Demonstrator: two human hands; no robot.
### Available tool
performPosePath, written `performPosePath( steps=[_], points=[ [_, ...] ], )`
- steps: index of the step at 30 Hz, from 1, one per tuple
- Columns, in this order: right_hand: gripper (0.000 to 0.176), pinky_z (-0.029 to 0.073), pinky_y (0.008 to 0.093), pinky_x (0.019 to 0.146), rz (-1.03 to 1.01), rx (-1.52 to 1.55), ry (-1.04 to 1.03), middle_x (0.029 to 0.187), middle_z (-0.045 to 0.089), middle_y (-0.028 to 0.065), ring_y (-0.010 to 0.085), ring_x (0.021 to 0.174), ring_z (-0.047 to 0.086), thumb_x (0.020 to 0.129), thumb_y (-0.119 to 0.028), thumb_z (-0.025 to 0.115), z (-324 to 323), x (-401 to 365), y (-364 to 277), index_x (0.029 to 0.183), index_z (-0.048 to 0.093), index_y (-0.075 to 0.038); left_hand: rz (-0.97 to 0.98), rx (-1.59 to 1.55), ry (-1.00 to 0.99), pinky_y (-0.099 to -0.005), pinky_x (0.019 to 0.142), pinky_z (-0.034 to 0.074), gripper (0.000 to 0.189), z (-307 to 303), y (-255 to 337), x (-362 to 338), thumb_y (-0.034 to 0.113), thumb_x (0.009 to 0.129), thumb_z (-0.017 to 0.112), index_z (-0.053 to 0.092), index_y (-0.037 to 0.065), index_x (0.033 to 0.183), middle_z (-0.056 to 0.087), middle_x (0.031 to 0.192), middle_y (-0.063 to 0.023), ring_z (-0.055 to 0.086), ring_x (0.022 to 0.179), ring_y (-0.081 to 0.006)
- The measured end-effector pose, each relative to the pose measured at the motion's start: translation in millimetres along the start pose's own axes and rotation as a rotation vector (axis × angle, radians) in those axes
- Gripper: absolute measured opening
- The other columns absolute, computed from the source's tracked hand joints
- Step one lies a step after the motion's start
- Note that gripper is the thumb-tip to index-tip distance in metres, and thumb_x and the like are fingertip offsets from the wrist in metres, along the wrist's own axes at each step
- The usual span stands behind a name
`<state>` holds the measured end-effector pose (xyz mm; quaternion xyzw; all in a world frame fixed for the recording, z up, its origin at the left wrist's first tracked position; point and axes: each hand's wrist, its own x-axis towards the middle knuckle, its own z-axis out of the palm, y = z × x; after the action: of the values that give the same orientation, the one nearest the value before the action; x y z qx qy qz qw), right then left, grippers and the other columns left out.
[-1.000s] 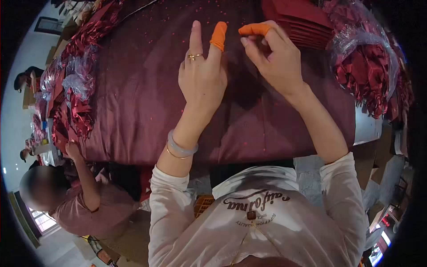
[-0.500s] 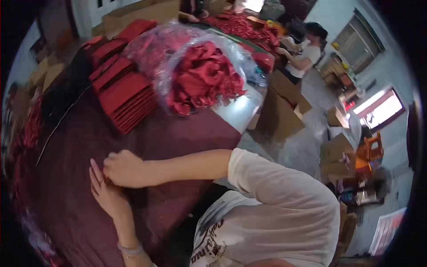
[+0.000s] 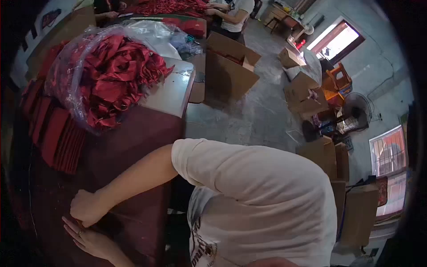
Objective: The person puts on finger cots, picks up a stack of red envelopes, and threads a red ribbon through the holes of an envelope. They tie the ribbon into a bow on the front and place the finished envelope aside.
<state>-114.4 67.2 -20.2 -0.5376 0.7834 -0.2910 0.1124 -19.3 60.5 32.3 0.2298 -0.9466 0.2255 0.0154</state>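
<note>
My right hand (image 3: 90,207) is curled closed, low over the dark maroon tabletop (image 3: 133,220) at the lower left. Whatever its fingers may hold is hidden. Just below and touching or almost touching it, my left hand (image 3: 92,242) lies flat with its fingers stretched out and a ring on one. Beyond the hands stands a stack of folded red pieces (image 3: 64,140). Behind that, a clear plastic bag (image 3: 75,95) spills a heap of red ribbon-like fabric (image 3: 118,75) onto the table.
A white board (image 3: 171,91) lies by the bag at the table's edge. Open cardboard boxes (image 3: 229,73) stand on the floor beside it. Two people work at the far end near more red material (image 3: 164,6). A fan (image 3: 356,111) and an orange stool (image 3: 336,84) are at right.
The view has swung to the right, so the table and red things sit further left. My hands keep much the same pose, right closed beside the flat left.
</note>
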Motion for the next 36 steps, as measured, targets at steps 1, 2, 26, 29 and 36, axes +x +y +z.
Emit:
performPosePath(
  steps=[1,2,26,29,36],
  points=[
    [0.021,0.046,0.0393,0.059,0.014,-0.014,0.038,0.074,0.066,0.0131,0.0294,0.073,0.063,0.066,-0.022,0.061,6.1,3.5,0.9,0.068,0.067,-0.002,0.026,-0.007,0.028,-0.0413,0.098,0.037,0.035,8.4,-2.0,4.6,0.021,0.089,0.045,0.055,0.008,0.119,0.035,0.143,0.0003,0.035,0.13,-0.0213],
    [0.021,0.046,0.0393,0.059,0.024,-0.009,0.052,0.074,0.066,0.0131,0.0294,0.073,0.063,0.066,-0.022,0.061,9.3,5.4,2.1,0.068,0.067,-0.002,0.049,-0.013,0.055,-0.0413,0.098,0.037,0.035,10.5,-2.0,1.0,0.021,0.089,0.046,0.055,0.008,0.119,0.035,0.143,0.0003,0.035,0.13,-0.0213],
    [0.024,0.049,0.041,0.068,0.068,0.28,-0.104,0.082,0.066,0.0094,0.0289,0.08,0.063,0.072,-0.03,0.06,-20.3,-14.0,0.1,0.088,0.068,-0.014,0.031,-0.117,0.356,-0.048,0.102,0.03,0.034,74.6,-32.8,-1.8,0.017,0.084,0.049,0.057,0.01,0.116,0.028,0.146,-0.0029,0.026,0.134,-0.0254],
    [0.03,0.048,0.0398,0.072,0.059,0.235,-0.095,0.086,0.066,0.0096,0.0283,0.085,0.062,0.073,-0.029,0.06,-27.3,-15.4,-1.7,0.094,0.065,-0.008,0.007,-0.176,0.361,-0.0462,0.106,0.025,0.029,73.2,-32.4,-4.1,0.01,0.086,0.048,0.06,0.007,0.112,0.028,0.146,-0.0039,0.027,0.134,-0.026],
    [0.019,0.046,0.0275,0.063,-0.025,0.303,0.235,0.084,0.062,0.0059,0.0155,0.07,0.059,0.076,-0.018,0.066,-20.5,-17.3,-11.8,0.09,0.062,-0.005,-0.14,-0.293,0.478,-0.0538,0.099,0.03,0.03,75.4,-37.4,2.8,0.013,0.082,0.054,0.062,0.014,0.111,0.022,0.146,-0.0138,0.032,0.13,-0.0359]
  ],
)
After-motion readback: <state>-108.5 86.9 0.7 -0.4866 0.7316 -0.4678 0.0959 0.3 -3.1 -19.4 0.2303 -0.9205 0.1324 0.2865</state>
